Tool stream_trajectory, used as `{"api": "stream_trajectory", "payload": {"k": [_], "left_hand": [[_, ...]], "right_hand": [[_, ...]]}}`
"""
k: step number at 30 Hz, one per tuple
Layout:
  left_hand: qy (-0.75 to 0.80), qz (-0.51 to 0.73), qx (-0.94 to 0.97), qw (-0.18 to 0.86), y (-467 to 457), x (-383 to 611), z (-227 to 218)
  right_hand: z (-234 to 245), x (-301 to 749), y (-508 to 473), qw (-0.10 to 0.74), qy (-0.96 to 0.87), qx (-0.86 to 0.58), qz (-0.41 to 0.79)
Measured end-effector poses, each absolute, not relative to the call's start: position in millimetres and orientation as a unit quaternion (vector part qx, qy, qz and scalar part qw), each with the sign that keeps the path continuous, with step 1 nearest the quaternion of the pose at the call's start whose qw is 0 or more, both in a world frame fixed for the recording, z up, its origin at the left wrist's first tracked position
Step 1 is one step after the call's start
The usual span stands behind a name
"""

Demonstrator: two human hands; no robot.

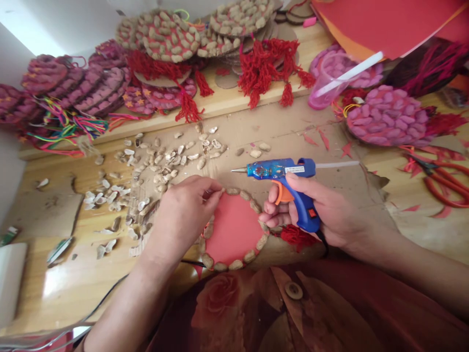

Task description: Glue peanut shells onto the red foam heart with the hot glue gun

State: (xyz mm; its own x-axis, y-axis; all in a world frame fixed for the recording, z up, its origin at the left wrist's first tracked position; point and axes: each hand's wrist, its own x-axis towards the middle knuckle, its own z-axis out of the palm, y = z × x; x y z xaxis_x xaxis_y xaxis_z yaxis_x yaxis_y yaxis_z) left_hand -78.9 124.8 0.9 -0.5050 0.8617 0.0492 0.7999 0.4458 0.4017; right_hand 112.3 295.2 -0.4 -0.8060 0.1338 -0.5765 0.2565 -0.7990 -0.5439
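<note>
A blue hot glue gun with an orange trigger sits in my right hand, its nozzle pointing left above the disc. A clear glue stick sticks out of its back end. Below lies a round red disc with peanuts set along its rim. My left hand is pinched at the disc's upper left edge, on what looks like a peanut mostly hidden by the fingers. Fingers of my right hand reach the disc's right edge. Beside it lies a red tassel.
Loose peanuts and broken shells lie on cardboard at left. Peanut-covered discs with red tassels are stacked behind. At right are a pink cup, a pink peanut disc and orange-handled scissors. A cord runs at lower left.
</note>
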Motion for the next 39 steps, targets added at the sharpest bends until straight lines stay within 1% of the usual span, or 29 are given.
{"api": "stream_trajectory", "payload": {"k": [8,13,30,35,39], "left_hand": [[0.842,0.215,0.484,0.107,121.0,-77.9,4.3],[0.854,0.251,0.439,0.12,117.2,-80.3,8.1],[0.844,0.228,0.478,0.086,126.5,-68.9,1.9],[0.836,0.247,0.48,0.096,122.5,-70.8,3.2],[0.849,0.266,0.451,0.07,118.4,-76.1,4.5]], "right_hand": [[-0.9,112.0,294.8,0.035,0.316,0.319,-0.893],[0.8,110.5,295.2,0.031,0.319,0.303,-0.897],[-2.8,112.5,294.3,0.034,0.33,0.313,-0.89],[-3.0,113.8,294.7,0.043,0.322,0.307,-0.894],[-6.8,114.1,295.0,0.032,0.322,0.291,-0.9]]}}
